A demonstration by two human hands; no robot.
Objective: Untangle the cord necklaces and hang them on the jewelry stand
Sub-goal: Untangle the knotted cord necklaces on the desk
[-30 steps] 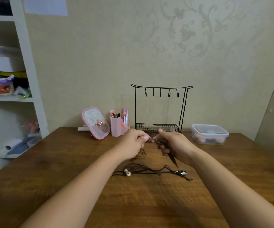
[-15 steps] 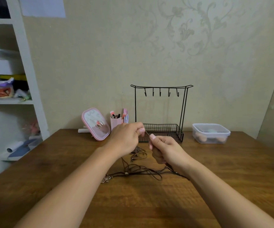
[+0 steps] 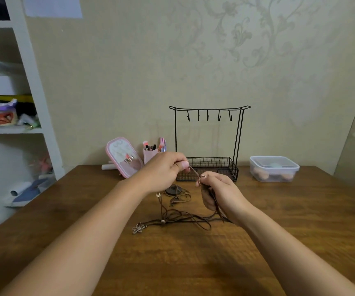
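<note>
Both bare hands are raised above the brown wooden table, in front of the black wire jewelry stand. The left hand is curled, its thumb and forefinger pinching the upper end of a thin brown cord that runs taut and slanting down to the right hand. The right hand is curled as well, its fingertips pinching the same cord at a small coppery metal ring, while further strands trail down across its palm and wrist to the table. Beneath the hands the tangle of dark brown cord necklaces lies loosely spread over the wood; a silver flower-shaped pendant rests at its near left edge, a small white bead sits just beside it on the cord, and a dark oval pendant lies farther back, partly hidden under the left hand. The stand is upright at the back of the table, its five hooks bare and its mesh basket base just behind the hands. To its left stand a pink plastic brush holder and a tilted pink-framed mirror; to its right sits a clear lidded plastic container. A white shelving unit stands at the far left.
</note>
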